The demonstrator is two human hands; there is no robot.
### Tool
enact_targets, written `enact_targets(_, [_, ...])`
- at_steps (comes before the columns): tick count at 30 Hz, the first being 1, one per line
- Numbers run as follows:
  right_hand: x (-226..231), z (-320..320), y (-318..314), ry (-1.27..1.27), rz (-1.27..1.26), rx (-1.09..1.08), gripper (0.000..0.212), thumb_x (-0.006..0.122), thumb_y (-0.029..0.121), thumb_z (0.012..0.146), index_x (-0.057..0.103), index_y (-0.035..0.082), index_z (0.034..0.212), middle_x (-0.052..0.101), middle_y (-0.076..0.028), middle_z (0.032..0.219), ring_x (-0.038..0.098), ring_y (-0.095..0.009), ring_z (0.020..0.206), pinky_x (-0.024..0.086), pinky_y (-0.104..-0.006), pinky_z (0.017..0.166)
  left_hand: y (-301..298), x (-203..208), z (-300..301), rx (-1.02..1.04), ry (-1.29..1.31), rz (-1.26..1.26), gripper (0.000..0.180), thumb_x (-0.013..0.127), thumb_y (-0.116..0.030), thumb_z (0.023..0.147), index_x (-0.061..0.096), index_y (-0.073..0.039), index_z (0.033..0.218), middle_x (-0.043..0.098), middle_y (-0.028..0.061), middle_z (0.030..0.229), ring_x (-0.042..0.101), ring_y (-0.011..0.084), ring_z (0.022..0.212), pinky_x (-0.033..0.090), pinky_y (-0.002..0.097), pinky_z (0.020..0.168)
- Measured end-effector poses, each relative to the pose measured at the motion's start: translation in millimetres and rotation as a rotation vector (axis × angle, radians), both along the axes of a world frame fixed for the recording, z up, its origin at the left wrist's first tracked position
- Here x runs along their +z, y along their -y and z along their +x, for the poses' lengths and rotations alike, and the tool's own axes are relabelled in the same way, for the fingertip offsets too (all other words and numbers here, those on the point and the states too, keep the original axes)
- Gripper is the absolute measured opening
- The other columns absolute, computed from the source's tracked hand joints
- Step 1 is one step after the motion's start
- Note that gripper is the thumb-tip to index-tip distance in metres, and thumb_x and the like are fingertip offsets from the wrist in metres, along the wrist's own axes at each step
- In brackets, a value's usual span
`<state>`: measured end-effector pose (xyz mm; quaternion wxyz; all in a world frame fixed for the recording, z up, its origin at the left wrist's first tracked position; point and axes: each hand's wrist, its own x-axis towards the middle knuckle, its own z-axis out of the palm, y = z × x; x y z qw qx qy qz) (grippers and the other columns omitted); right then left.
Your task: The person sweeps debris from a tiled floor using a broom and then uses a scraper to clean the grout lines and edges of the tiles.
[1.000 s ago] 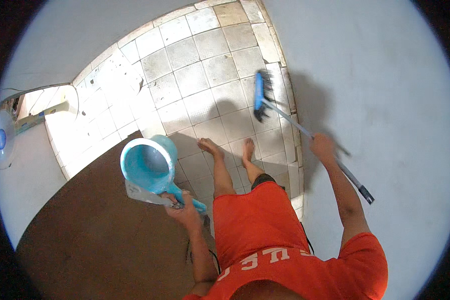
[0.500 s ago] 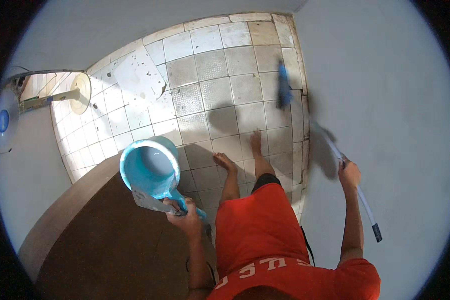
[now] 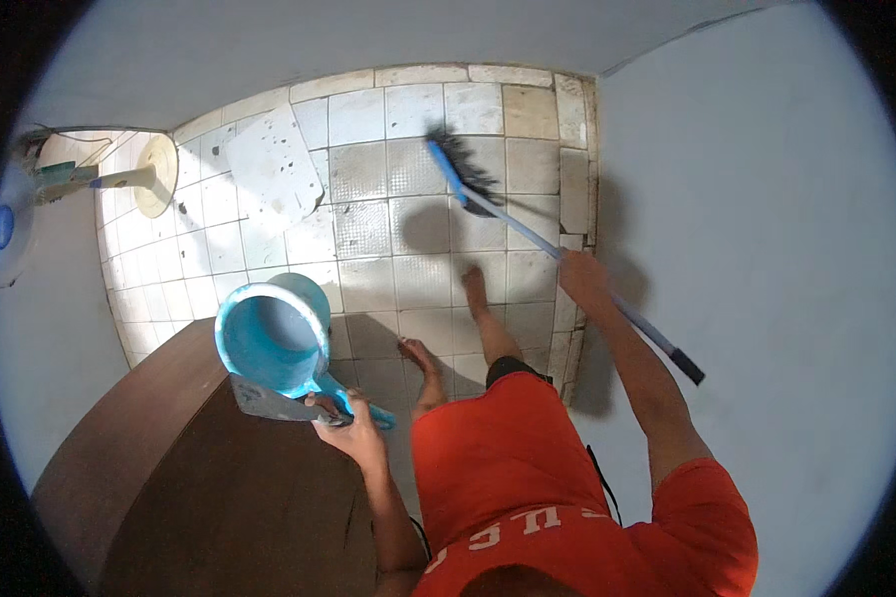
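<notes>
My left hand (image 3: 353, 426) is closed round the handle of a light blue water dipper (image 3: 244, 338) with whitish smears and greyish contents. The same hand grips a putty knife (image 3: 269, 402), its grey blade poking out to the left below the dipper's rim. My right hand (image 3: 584, 282) is wrapped round the pale shaft of a broom (image 3: 528, 231). The broom's blue head with black bristles (image 3: 468, 179) is over the floor tiles ahead of my feet; whether the bristles touch is unclear. The shaft's black end points toward the right wall.
A white sheet (image 3: 274, 164) lies on the tiled floor (image 3: 423, 279) among dark specks. A fan (image 3: 154, 177) with a cream round base stands at the far left. Brown furniture (image 3: 239, 488) is beside my left arm. A grey wall (image 3: 767, 249) runs along the right.
The broom head has swung left from beside the right wall to the middle tiles. My right hand has moved forward and left with it. The dipper has shifted slightly left.
</notes>
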<state>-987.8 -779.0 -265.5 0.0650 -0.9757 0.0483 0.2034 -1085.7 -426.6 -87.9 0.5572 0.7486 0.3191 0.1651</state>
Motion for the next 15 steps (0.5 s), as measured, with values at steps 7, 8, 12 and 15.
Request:
enact_targets(7, [119.4,-6.6,86.6,0.066,-0.035,-0.060,0.027,0.053,0.024,0.082,0.061,0.010,0.103,0.063,-0.015,0.090,0.059,-0.032,0.086,0.046,-0.0432,0.074,14.9,19.6,25.3,-0.041,0.011,0.132,0.030,0.058,0.000,0.076,0.039,-0.001,0.099,0.041,0.0035,0.084,0.044,0.0100,0.071,0.041,0.0249,0.062])
enact_targets(8, [129.7,-11.0,111.1,-0.029,-0.035,-0.221,0.027,0.053,0.025,0.082,0.062,0.011,0.103,0.062,-0.015,0.091,0.059,-0.032,0.087,0.046,-0.0428,0.075,16.1,18.9,29.0,-0.039,0.010,0.103,0.030,0.058,0.000,0.076,0.039,-0.001,0.099,0.041,0.0035,0.084,0.044,0.0100,0.071,0.041,0.0249,0.062])
enact_targets(12, [113.2,-1.3,162.8,-0.134,-0.288,-0.328,0.024,0.049,0.021,0.082,0.061,0.002,0.090,0.062,-0.018,0.089,0.060,-0.032,0.085,0.048,-0.0419,0.070,19.2,19.9,37.5,-0.024,0.006,0.022,0.036,0.057,0.002,0.077,0.037,-0.001,0.106,0.044,0.0047,0.084,0.047,0.0104,0.069,0.042,0.0226,0.059])
enact_targets(15, [66.7,47.5,157.9,-0.070,-0.339,-0.279,0.022,0.054,0.022,0.079,0.062,0.004,0.090,0.062,-0.017,0.086,0.060,-0.033,0.082,0.048,-0.0407,0.072,18.5,21.8,37.2,0.012,0.013,0.009,0.036,0.055,0.004,0.077,0.037,-0.001,0.109,0.044,0.0046,0.083,0.047,0.0103,0.069,0.042,0.0229,0.059])
